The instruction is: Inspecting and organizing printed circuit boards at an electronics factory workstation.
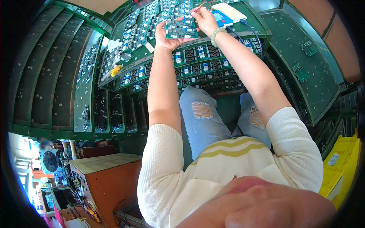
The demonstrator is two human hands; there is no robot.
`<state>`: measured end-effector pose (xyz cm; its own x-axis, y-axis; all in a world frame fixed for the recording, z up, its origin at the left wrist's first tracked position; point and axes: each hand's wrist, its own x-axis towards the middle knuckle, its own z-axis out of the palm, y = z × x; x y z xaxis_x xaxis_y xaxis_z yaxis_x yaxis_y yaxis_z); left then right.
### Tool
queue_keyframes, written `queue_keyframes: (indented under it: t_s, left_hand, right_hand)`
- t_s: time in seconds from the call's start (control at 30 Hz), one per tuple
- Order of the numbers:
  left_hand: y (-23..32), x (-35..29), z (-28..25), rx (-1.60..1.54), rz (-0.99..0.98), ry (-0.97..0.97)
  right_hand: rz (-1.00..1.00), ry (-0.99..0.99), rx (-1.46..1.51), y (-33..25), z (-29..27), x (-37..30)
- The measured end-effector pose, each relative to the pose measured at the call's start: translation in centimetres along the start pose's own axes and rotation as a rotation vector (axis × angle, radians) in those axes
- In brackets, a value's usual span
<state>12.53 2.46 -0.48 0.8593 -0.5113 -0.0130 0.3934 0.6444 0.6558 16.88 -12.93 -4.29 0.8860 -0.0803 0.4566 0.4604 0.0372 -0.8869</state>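
The left hand [167, 38] grips a circuit board [181, 29] from beneath. The right hand [205, 19], fingers pinched, apparently works its top edge. Many boards [197, 60] wait stacked below.

Left hand [166, 38] holds circuit board [181, 29] (green); right hand [205, 19] touches it.

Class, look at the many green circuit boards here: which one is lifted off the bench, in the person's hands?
The green circuit board between the left hand and right hand; the rest lie on the bench.
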Motion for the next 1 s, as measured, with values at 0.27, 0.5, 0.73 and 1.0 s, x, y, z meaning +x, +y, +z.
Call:
queue_keyframes:
  t_s: [0.27, 0.5, 0.73, 1.0]
  left_hand:
    - [0.3, 0.9, -1.5, 0.007, 0.034, -0.058]
    - [0.3, 1.4, -2.2, -0.127, -0.049, -0.279]
    - [0.4, 0.7, -2.7, -0.191, -0.045, -0.284]
    - [0.6, 0.5, -2.7, -0.194, -0.014, -0.254]
  right_hand:
    - [-0.044, -0.118, -0.174, -0.5, -0.3, 0.1]
    - [-0.352, 0.0, -0.154, -1.4, -0.7, -0.2]
    - [-0.288, -0.097, -0.078, -2.5, -0.1, -1.2]
    - [-0.221, -0.206, -0.071, -3.1, 0.1, -0.9]
